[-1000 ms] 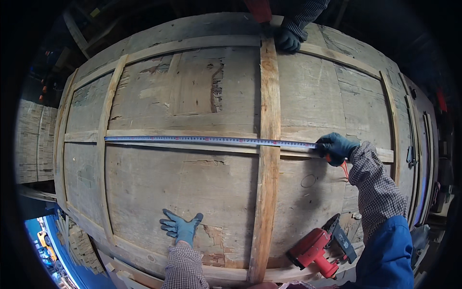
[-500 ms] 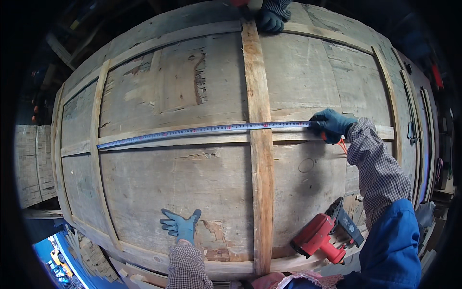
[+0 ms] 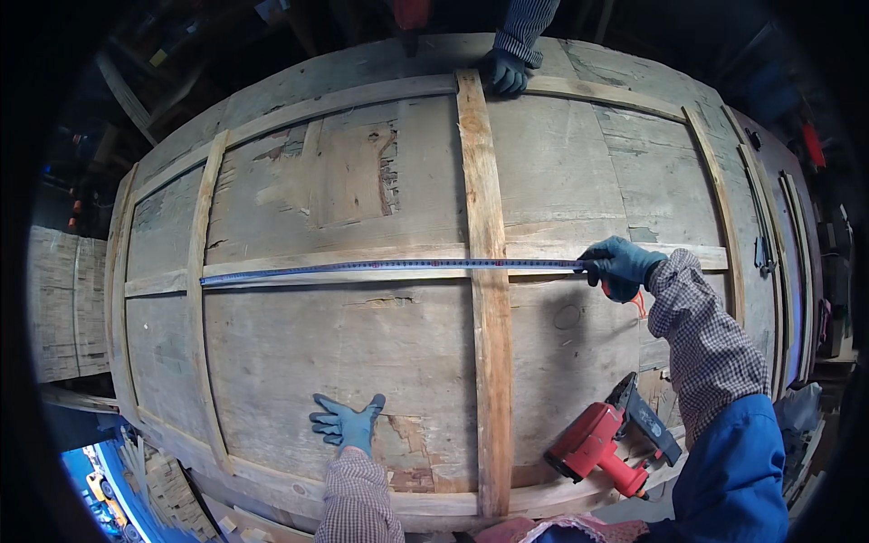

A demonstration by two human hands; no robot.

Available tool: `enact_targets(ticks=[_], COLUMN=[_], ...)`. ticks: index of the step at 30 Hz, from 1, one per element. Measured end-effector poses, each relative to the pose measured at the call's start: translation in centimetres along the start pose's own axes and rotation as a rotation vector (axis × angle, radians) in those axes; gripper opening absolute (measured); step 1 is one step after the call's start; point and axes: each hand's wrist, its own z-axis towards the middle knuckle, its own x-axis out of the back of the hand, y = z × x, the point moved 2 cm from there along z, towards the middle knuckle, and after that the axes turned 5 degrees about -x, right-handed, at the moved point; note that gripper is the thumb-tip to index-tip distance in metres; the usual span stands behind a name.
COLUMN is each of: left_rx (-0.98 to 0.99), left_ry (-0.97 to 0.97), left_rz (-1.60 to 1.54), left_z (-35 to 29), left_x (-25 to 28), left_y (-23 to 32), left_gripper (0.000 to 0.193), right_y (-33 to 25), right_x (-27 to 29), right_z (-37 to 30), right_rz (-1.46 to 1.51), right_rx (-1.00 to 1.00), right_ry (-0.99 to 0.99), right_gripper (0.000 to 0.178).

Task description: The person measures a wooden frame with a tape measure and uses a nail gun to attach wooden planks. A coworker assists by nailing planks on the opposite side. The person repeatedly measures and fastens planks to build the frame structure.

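Note:
In my gloved right hand is a tape measure, its case mostly hidden by the fingers and an orange strap hanging below. Its blade stretches left along the middle long batten, over the upright wooden batten, and ends at the left cross batten. My gloved left hand lies open with fingers spread on the worn plywood panel, holding nothing.
A red and black nail gun lies near my right forearm. At the far edge, another person's gloved hand rests beside the upright batten's top, with a red tool nearby. Loose strips lie right; stacked boards stand left.
My view has shifted, so the panel's far part and the other person's arm sit lower in the picture. My hands keep about the same places on the panel.

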Motion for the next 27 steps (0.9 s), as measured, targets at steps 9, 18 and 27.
enact_targets(ticks=[9,18,27], left_rx=[-0.483,-0.623,-0.761], left_ry=[-0.141,-0.973,-1.010], left_rz=[-0.986,-1.383,-0.932], left_z=[2.5,-18.4,-25.5], left_x=[-1.9,-7.9,-6.2], left_y=[-9.1,-14.1,-14.7], left_gripper=[0.076,0.058,0.066], right_y=[5.6,5.3,0.5], right_x=[-14.0,-37.1,-41.3], right_z=[-21.0,-24.7,-25.0], right_rz=[0.279,0.818,0.474], right_rx=[-0.030,0.051,0.096], right_ry=[-0.222,-0.348,0.047], right_gripper=[0.033,0.069,0.072])
